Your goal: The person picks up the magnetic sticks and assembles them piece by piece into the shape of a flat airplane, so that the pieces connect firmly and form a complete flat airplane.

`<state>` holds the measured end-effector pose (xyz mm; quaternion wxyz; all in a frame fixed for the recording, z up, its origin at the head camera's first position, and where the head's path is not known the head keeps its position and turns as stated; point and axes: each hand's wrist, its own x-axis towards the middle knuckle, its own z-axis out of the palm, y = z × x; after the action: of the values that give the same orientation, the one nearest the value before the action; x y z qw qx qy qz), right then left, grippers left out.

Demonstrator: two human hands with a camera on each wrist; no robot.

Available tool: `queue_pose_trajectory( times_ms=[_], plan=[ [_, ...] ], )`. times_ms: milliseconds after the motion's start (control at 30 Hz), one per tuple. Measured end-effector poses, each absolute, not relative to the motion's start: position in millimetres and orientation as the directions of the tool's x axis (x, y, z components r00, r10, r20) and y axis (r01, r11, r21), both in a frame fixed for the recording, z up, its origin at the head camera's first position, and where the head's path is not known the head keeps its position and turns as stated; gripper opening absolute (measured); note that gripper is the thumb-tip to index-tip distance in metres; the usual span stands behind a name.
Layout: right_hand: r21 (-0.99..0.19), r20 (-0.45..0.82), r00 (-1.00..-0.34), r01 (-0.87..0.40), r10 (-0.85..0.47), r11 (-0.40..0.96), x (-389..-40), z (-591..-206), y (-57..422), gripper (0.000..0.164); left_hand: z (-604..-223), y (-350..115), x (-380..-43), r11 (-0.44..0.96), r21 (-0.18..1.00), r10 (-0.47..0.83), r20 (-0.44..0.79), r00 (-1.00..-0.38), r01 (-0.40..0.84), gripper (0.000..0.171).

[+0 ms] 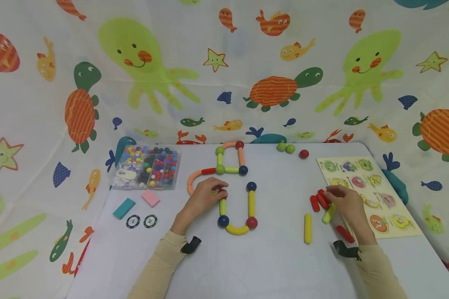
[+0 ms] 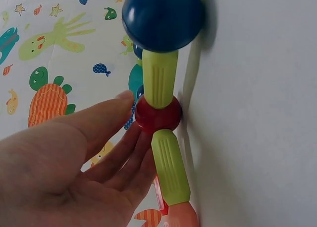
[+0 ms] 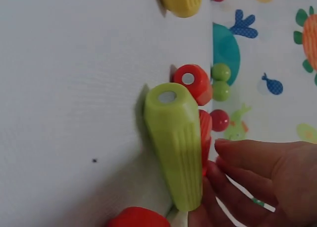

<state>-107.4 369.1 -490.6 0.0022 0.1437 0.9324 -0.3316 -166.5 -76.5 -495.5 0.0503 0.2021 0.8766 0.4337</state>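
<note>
My left hand (image 1: 205, 195) pinches a red ball (image 2: 158, 113) between thumb and fingers. That ball joins two light green magnetic sticks (image 2: 171, 167) in a figure of balls and sticks. Below it, a blue ball (image 1: 223, 221), a curved yellow stick (image 1: 237, 229), another red ball (image 1: 252, 223) and a straight yellow stick (image 1: 251, 203) continue the figure. My right hand (image 1: 346, 203) has its thumb and fingertips at a red magnetic stick (image 3: 205, 133), apparently pinching it; its far end is hidden. Beside it lie a light green stick (image 3: 176, 143) and more red sticks (image 1: 314, 203).
A divided clear box (image 1: 146, 187) of beads stands at the back left, near a teal block (image 1: 124, 208), a pink block (image 1: 151, 198) and two round chips (image 1: 132, 221). A fruit puzzle board (image 1: 396, 230) lies right. Loose green balls (image 1: 281, 146) sit at the back.
</note>
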Motion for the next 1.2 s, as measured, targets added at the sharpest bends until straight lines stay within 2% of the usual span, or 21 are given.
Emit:
queue_pose_trajectory(
  times_ms=[167, 467, 567, 667, 767, 900, 1067, 1200],
  plan=[
    [-0.594, -0.111, -0.964, 0.259, 0.241, 0.762, -108.0, -494.1, 367.5, 0.039, -496.7, -78.1, -167.0, 0.537, 0.787, 0.399, 0.081, -0.913, 0.305, 0.031],
    [-0.574, -0.113, -0.969, 0.243, 0.219, 0.782, -113.1, -493.7, 366.6, 0.041, -495.3, -79.4, -168.6, 0.539, 0.787, 0.402, 0.073, -0.913, 0.3, 0.03],
    [-0.584, -0.052, -0.972, 0.217, 0.23, 0.782, -114.8, -493.2, 366.1, 0.043, -496.4, -79.5, -168.3, 0.537, 0.791, 0.405, 0.064, -0.912, 0.293, 0.03],
    [-0.618, 0.061, -0.975, 0.13, 0.212, 0.776, -120.2, -489.1, 360.3, 0.042, -497.4, -79.5, -167.8, 0.539, 0.792, 0.403, 0.054, -0.913, 0.285, 0.029],
    [-0.65, 0.168, -0.977, -0.008, 0.134, 0.76, -129.7, -482.2, 343.3, 0.038, -497.5, -80.5, -167.4, 0.542, 0.793, 0.397, 0.048, -0.917, 0.277, 0.03],
    [-0.69, 0.245, -0.97, -0.18, -0.008, 0.701, -143.9, -475.3, 304.3, 0.035, -498.3, -81.8, -167.7, 0.546, 0.788, 0.399, 0.056, -0.915, 0.286, 0.031],
    [-0.74, 0.269, -0.937, -0.35, -0.223, 0.575, -158.2, -476.5, 242.0, 0.032, -499.7, -82.0, -168.5, 0.541, 0.79, 0.404, 0.059, -0.913, 0.29, 0.03],
    [-0.763, 0.235, -0.896, -0.411, -0.378, 0.499, -164.2, -483.9, 198.2, 0.032, -500.4, -80.7, -169.1, 0.531, 0.798, 0.407, 0.053, -0.912, 0.283, 0.031]
  ],
)
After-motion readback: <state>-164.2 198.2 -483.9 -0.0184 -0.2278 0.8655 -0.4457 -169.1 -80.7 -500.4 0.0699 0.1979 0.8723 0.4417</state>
